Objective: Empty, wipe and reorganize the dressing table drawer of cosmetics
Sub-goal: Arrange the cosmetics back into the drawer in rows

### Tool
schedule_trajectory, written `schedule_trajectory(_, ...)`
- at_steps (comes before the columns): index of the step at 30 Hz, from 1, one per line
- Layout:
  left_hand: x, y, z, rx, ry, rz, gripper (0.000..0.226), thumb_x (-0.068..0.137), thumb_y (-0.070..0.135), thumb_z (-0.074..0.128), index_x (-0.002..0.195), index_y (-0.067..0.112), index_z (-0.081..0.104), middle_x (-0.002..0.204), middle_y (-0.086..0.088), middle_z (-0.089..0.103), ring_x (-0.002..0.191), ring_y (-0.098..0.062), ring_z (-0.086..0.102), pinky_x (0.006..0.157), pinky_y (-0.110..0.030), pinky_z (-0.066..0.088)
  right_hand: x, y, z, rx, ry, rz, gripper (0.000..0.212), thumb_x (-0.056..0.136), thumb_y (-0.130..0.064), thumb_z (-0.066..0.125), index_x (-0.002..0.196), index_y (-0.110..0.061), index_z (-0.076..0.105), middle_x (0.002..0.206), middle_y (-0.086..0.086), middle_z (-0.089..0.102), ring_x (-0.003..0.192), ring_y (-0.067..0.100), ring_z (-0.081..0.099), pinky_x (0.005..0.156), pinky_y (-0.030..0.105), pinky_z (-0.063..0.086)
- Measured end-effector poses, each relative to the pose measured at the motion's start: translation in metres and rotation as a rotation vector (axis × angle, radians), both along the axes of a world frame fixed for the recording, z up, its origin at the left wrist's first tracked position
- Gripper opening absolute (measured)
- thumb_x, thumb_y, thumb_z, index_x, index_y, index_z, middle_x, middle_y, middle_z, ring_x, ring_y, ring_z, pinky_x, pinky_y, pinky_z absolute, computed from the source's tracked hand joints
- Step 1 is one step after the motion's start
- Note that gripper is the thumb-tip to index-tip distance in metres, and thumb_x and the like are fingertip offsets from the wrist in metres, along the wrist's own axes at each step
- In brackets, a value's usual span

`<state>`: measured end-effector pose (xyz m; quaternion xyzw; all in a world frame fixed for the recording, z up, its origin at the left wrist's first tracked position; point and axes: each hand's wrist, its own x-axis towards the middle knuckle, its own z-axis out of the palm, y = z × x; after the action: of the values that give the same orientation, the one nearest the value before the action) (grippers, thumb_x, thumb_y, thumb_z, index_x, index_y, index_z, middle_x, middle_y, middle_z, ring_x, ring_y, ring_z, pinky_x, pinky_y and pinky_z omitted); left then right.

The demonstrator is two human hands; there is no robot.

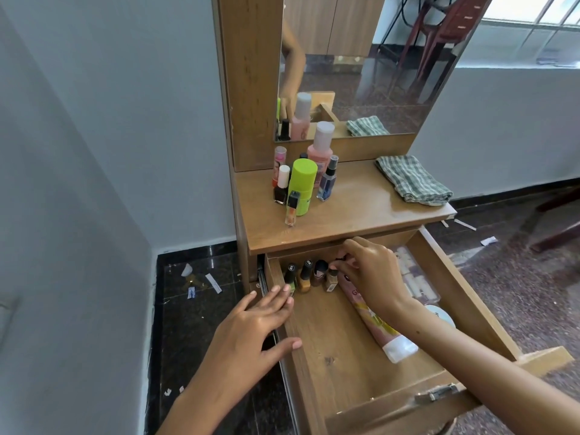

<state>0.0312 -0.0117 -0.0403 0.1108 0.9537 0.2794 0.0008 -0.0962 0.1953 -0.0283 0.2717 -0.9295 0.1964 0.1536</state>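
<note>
Drawer [351, 346] is hanging pulled out under the tabletop [354, 211]. My right hand [373, 271] is pinching a small dark item at the back, beside the nail polish bottles [306, 277]. My left hand [254, 328] is resting flat, fingers relaxed, on the drawer's left wall. Pink tube [376, 321] is lying inside. Cosmetics cluster [301, 180] and checked cloth [414, 180] are sitting on top.

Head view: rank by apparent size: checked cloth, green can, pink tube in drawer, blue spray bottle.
1. checked cloth
2. pink tube, though nearer the camera and partly hidden by the right arm, so unsure against the cloth
3. green can
4. blue spray bottle
</note>
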Motion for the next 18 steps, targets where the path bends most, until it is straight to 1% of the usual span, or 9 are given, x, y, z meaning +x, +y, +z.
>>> schedule_trajectory(2,-0.001,-0.001,-0.001,0.000,-0.010,-0.007,0.085,0.065,0.085,0.008,0.134,0.036,0.021,0.145,0.025,0.007,0.123,0.026,-0.010,0.100,-0.007,-0.014,0.001,0.001,-0.001,0.004,0.015,0.017,0.016,0.077,-0.020,0.076,0.078,-0.015,0.061,0.076,-0.004,0.061,0.061,0.018,0.060,0.052,0.033,0.049)
schedule_trajectory(4,-0.001,-0.001,-0.002,0.004,-0.003,-0.015,0.087,0.065,0.086,0.006,0.135,0.036,0.021,0.145,0.025,0.007,0.124,0.026,-0.010,0.101,-0.007,-0.013,0.003,0.001,-0.001,0.018,0.028,0.029,0.016,0.077,-0.021,0.077,0.081,-0.015,0.062,0.079,-0.004,0.062,0.060,0.016,0.059,0.052,0.029,0.047)
schedule_trajectory(9,-0.001,-0.001,-0.006,0.021,0.023,-0.010,0.089,0.066,0.087,0.006,0.134,0.034,0.025,0.145,0.023,0.010,0.128,0.022,-0.003,0.106,-0.013,-0.007,0.008,0.002,-0.004,0.047,-0.016,0.018,0.024,0.073,-0.024,0.079,0.090,-0.017,0.064,0.086,-0.006,0.065,0.065,0.016,0.064,0.054,0.030,0.050)
schedule_trajectory(11,-0.001,0.000,-0.005,0.027,0.039,0.000,0.087,0.068,0.087,0.008,0.134,0.033,0.028,0.144,0.022,0.013,0.130,0.019,0.003,0.108,-0.018,-0.001,0.010,0.002,0.002,0.054,-0.001,0.016,0.025,0.074,-0.027,0.079,0.092,-0.018,0.064,0.086,-0.006,0.064,0.065,0.015,0.063,0.052,0.027,0.048)
schedule_trajectory(13,-0.002,0.001,-0.003,0.006,0.026,0.003,0.088,0.066,0.087,0.006,0.134,0.034,0.025,0.145,0.024,0.011,0.130,0.019,0.001,0.108,-0.017,-0.003,0.015,-0.001,0.014,0.045,0.059,0.027,0.024,0.077,-0.034,0.077,0.092,-0.019,0.065,0.085,-0.008,0.064,0.066,0.011,0.062,0.051,0.023,0.046)
schedule_trajectory(14,-0.003,0.001,0.000,-0.006,0.025,0.002,0.087,0.066,0.086,0.006,0.135,0.036,0.022,0.145,0.025,0.008,0.130,0.019,-0.003,0.106,-0.014,-0.006,0.019,-0.004,0.023,0.026,0.085,0.044,0.022,0.080,-0.037,0.074,0.091,-0.020,0.066,0.087,-0.008,0.065,0.068,0.009,0.063,0.052,0.023,0.049)
schedule_trajectory(16,-0.006,0.000,0.002,-0.069,0.015,-0.036,0.078,0.068,0.080,0.008,0.135,0.040,0.012,0.141,0.031,-0.004,0.129,0.018,-0.010,0.102,-0.011,-0.013,0.027,-0.016,0.044,-0.041,0.158,0.094,0.017,0.086,-0.037,0.069,0.088,-0.020,0.068,0.089,-0.009,0.067,0.069,0.007,0.063,0.053,0.024,0.052)
schedule_trajectory(17,-0.009,0.000,0.001,-0.130,0.034,-0.062,0.073,0.072,0.078,0.010,0.135,0.042,0.013,0.139,0.032,-0.005,0.129,0.017,-0.008,0.103,-0.012,-0.012,0.029,-0.024,0.055,-0.069,0.214,0.128,0.015,0.087,-0.034,0.068,0.087,-0.019,0.070,0.089,-0.007,0.068,0.068,0.006,0.063,0.052,0.024,0.052)
schedule_trajectory(18,-0.012,-0.002,-0.001,-0.197,0.070,-0.083,0.067,0.078,0.075,0.012,0.135,0.041,0.024,0.141,0.030,0.004,0.131,0.014,0.004,0.107,-0.013,0.000,0.030,-0.032,0.064,-0.079,0.267,0.167,0.013,0.087,-0.029,0.068,0.087,-0.017,0.070,0.090,-0.006,0.069,0.069,0.006,0.064,0.053,0.023,0.052)
